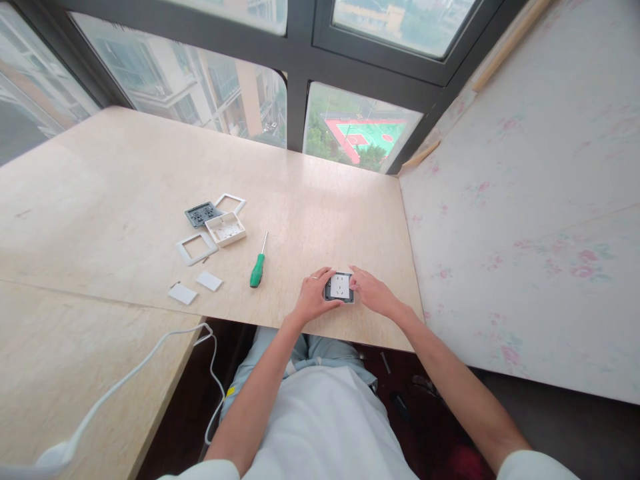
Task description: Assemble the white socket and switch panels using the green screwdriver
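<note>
A wall socket (340, 287) with a white slotted face and a dark surround sits at the front of the table. My left hand (316, 292) grips it from the left, thumb along the near edge and fingers at the far edge. At its right side, my right hand (369, 291) has its fingers curled against the socket; whether a small part is between the fingertips is hidden. Left of my hands lies a screwdriver (257, 270) with a green handle, its shaft pointing towards the window.
Further left are a white back box (226, 229), a dark switch module (202, 214), white frames (197, 249) and two white plates (209, 281). A white cable (145, 360) crosses the lower-left tabletop (90, 340). A floral wall (500, 253) bounds the right side.
</note>
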Available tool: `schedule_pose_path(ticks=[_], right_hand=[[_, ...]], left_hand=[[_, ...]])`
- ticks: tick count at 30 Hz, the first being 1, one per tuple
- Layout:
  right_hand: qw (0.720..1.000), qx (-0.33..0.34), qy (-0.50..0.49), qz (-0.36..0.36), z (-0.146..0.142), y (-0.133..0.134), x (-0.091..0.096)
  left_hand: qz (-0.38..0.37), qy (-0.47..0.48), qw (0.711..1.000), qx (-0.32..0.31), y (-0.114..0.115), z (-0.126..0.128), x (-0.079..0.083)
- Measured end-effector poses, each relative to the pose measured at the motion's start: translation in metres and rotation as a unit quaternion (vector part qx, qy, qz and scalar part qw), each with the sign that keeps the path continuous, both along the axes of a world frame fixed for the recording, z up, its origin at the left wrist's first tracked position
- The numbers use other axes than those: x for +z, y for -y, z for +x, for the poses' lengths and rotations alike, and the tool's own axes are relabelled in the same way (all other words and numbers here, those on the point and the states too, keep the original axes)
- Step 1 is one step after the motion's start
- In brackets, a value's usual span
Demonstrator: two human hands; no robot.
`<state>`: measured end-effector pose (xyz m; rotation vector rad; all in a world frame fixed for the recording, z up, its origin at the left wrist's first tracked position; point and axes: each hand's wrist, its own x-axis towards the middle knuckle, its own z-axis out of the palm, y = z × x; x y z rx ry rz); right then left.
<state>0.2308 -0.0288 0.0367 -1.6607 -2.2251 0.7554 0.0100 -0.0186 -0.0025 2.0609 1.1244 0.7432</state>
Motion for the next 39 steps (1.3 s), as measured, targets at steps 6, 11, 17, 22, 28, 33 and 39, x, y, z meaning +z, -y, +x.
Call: schedule_pose_path(ticks=[6, 11, 17, 22, 28, 33, 39], right_hand=[[1.0, -0.018, -0.017, 0.004, 0.0, 0.007, 0.001], [0.999, -0.036, -0.027, 0.006, -0.004, 0.009, 0.0], [0.999, -0.043, -0.029, 0.011, -0.006, 0.013, -0.001], [0.999, -0.031, -0.017, 0.034, -0.007, 0.016, -0.001], [0.997, -0.025, -0.016, 0.065, -0.008, 0.017, 0.001], [0.997, -0.019, -0.024, 0.071, -0.005, 0.018, 0.001], [0.994, -0.014, -0.055, 0.095, 0.0, 0.023, 0.0]], left_hand=[[-0.002, 0.0, 1.0, -0.001, 0.0, 0.0, 0.0], [-0.011, -0.004, 1.0, -0.002, 0.0, -0.001, 0.0], [-0.018, 0.002, 1.0, 0.0, 0.001, -0.001, 0.004], [-0.019, 0.003, 1.0, -0.001, 0.002, -0.002, 0.005], [-0.018, 0.004, 1.0, 0.0, 0.0, -0.002, 0.003], [-0.028, 0.006, 1.0, 0.001, -0.001, -0.001, 0.004], [-0.031, 0.014, 0.999, 0.01, 0.0, 0.0, 0.006]])
